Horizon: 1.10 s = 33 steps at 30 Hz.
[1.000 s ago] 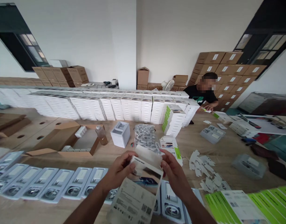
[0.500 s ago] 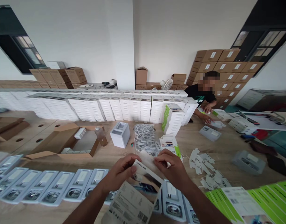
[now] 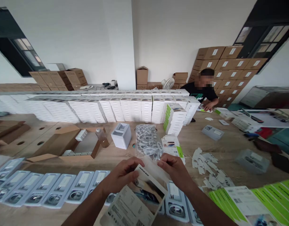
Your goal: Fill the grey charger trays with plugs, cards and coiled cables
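Observation:
My left hand point(image 3: 125, 174) grips the upper left edge of a printed product box point(image 3: 132, 204), tilted toward me, with a phone picture on one face and small print on another. At the box's top edge, the fingers of my right hand point(image 3: 174, 166) pinch a translucent whitish sheet point(image 3: 152, 165); whether it is part of the box I cannot tell. Below and beside the hands lie pale plastic trays point(image 3: 176, 204) holding coiled cables and white chargers. Just beyond is a heap of white cables point(image 3: 148, 141) in a clear bag.
Stacked white boxes point(image 3: 132, 110) form a long wall across the table. Left of centre stand an open carton point(image 3: 64, 141), a bottle point(image 3: 102, 138) and a white box point(image 3: 121, 136). White card pieces point(image 3: 204, 163) and green-edged boxes point(image 3: 226, 204) lie right. A co-worker point(image 3: 201, 91) sits opposite.
My right hand has shifted slightly down and right, and more of the translucent sheet shows between my hands. The co-worker's hands have drawn back, leaving white pieces on the table.

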### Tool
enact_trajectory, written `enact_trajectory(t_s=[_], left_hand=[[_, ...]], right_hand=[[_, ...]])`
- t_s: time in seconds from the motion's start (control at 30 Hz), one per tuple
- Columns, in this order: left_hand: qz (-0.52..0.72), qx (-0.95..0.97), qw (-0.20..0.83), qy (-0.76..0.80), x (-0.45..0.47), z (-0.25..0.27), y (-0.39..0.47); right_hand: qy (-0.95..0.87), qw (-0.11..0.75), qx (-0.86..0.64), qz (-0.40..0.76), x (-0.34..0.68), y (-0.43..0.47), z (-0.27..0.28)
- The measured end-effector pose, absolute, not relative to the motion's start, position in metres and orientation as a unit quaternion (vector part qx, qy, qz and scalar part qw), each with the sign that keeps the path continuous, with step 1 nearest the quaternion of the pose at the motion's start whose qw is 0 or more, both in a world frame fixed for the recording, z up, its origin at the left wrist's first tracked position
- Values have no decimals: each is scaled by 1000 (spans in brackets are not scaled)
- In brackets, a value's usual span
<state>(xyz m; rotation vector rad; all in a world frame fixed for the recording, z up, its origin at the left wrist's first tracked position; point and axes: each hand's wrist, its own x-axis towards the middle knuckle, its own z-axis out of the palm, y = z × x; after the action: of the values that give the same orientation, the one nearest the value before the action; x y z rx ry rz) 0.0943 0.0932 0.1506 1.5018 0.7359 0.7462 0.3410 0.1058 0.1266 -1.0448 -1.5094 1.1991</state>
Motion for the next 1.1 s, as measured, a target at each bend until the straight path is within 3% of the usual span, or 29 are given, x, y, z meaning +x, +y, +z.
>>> enact_trajectory(t_s=[0.1,0.17,0.23,0.37,0.47,0.6,0.93,1.1], left_hand=[[318,699,557,315,92,151,96],[318,717,534,315,93,151,97],[320,705,554,306,94,150,96],[329,663,605,294,98,146,92],[336,690,559,313,97,144,93],[345,745,468,328,94,146,97],[399,630,574,338,92,135,95],[423,590,606,326,98,122,95]], right_hand=[[-473,432,-389,662,336,105,119],[-470,395,-376,694,334,105,115],[-524,380,-393,653,334,104,114],[-674,403,-429,446,335,99,126],[-738,404,-415,345,333,93,136],[-755,408,-412,307,330,89,142],[-635,354,-349,592,342,83,141],[-618,352,-347,611,342,71,138]])
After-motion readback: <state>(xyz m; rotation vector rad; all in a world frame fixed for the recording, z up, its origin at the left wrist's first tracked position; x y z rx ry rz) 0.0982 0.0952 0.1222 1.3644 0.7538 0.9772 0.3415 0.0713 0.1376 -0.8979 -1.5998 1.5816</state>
